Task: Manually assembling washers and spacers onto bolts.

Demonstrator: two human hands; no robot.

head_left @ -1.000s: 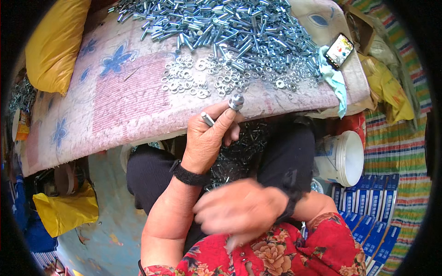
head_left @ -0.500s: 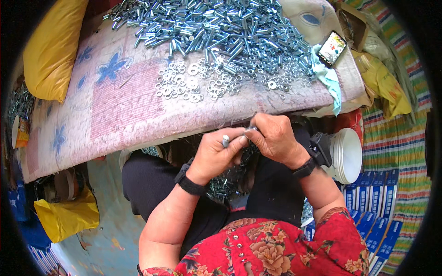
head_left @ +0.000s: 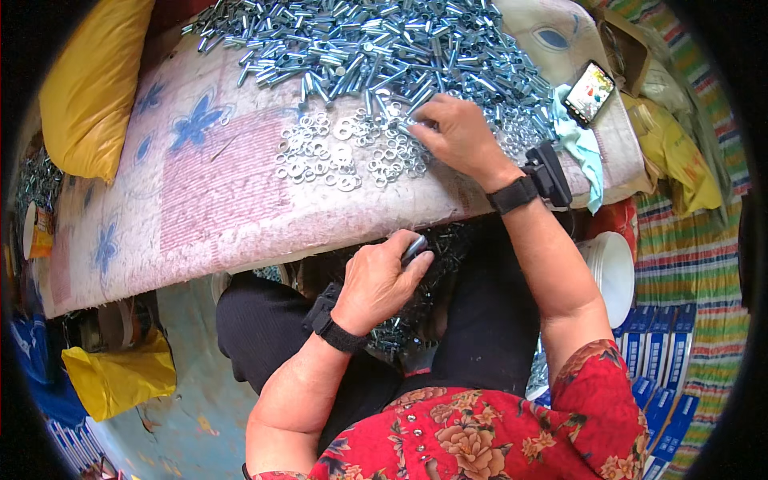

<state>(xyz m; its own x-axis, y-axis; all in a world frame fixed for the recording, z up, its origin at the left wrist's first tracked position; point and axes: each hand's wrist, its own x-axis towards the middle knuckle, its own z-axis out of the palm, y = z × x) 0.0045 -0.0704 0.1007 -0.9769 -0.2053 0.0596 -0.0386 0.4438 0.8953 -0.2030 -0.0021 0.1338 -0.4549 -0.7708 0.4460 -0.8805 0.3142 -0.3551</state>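
My left hand (head_left: 382, 280) hangs over my lap just below the table edge, fingers closed on a small metal bolt (head_left: 414, 247). My right hand (head_left: 454, 133) reaches onto the cloth-covered table (head_left: 200, 200), fingertips down among loose metal washers (head_left: 344, 152) at the near edge of a big heap of silver bolts (head_left: 360, 48). Both wrists carry black bands. A pile of assembled bolts (head_left: 416, 304) lies in my lap between my legs.
A phone (head_left: 589, 92) and a pale blue cloth (head_left: 580, 144) lie at the table's right end. A white bucket (head_left: 612, 268) and blue boxes (head_left: 656, 360) are at my right. Yellow bags are at far left (head_left: 96, 80) and lower left (head_left: 120, 376).
The two hands, held together at the table edge, have parted. The right hand went up onto the table into the washers. The left hand dropped toward the lap with the bolt.
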